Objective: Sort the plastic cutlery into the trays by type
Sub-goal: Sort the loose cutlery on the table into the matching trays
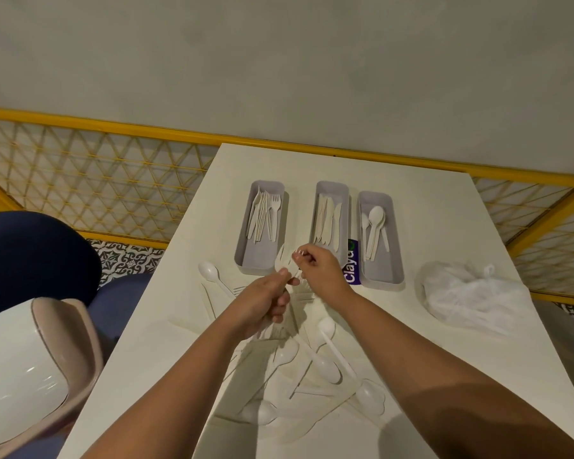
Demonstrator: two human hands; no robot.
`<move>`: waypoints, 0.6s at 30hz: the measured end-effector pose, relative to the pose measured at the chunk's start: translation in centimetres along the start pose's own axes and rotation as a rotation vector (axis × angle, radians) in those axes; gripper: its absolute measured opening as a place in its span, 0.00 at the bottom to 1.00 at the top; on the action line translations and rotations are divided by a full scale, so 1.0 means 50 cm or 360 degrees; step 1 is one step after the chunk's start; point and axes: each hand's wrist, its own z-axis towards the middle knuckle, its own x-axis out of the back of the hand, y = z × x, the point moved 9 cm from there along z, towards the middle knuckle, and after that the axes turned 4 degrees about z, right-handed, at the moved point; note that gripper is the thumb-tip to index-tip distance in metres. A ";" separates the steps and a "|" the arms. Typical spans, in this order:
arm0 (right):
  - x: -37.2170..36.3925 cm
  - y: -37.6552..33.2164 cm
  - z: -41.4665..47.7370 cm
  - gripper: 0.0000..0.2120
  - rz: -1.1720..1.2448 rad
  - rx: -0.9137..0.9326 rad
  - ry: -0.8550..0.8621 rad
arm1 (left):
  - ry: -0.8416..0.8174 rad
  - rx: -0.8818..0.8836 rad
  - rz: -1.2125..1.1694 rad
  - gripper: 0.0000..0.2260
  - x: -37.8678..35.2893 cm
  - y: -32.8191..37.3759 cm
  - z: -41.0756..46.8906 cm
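White surface [428, 220], grey wall [279, 61] above, yellow lattice rail [80, 180] upper left — we see left grip [264, 301] clutching cutlery [281, 261], right grip [320, 268] pinching a fork [299, 253].

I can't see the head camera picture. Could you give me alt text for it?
A person's left hand and right hand together hold white plastic cutlery above a white table. Behind stand three grey trays: fork tray, knife tray, spoon tray. Loose cutlery lies nearer, a plastic bag to the right.

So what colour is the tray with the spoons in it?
Pale grey. The spoon tray shows best in the head view.
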 end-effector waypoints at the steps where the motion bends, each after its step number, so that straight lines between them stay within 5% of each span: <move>1: -0.009 0.010 0.001 0.10 -0.0005 -0.0055 -0.0017 | 0.0030 -0.0011 0.0059 0.15 0.014 -0.001 -0.002; 7: -0.068 0.089 -0.022 0.04 -0.0595 -0.0281 -0.0203 | 0.0274 -0.0025 0.0011 0.15 0.105 -0.004 -0.009; 11: -0.114 0.129 -0.052 0.15 -0.0886 -0.0394 -0.0369 | 0.0317 -0.0023 -0.0004 0.15 0.123 -0.010 -0.018; 14: -0.127 0.138 -0.061 0.19 -0.0920 -0.0427 -0.0324 | 0.0338 -0.0018 0.0045 0.15 0.128 -0.017 -0.022; 18: -0.115 0.130 -0.060 0.12 -0.0694 -0.0432 -0.0211 | 0.0325 -0.0052 0.0102 0.14 0.131 -0.019 -0.026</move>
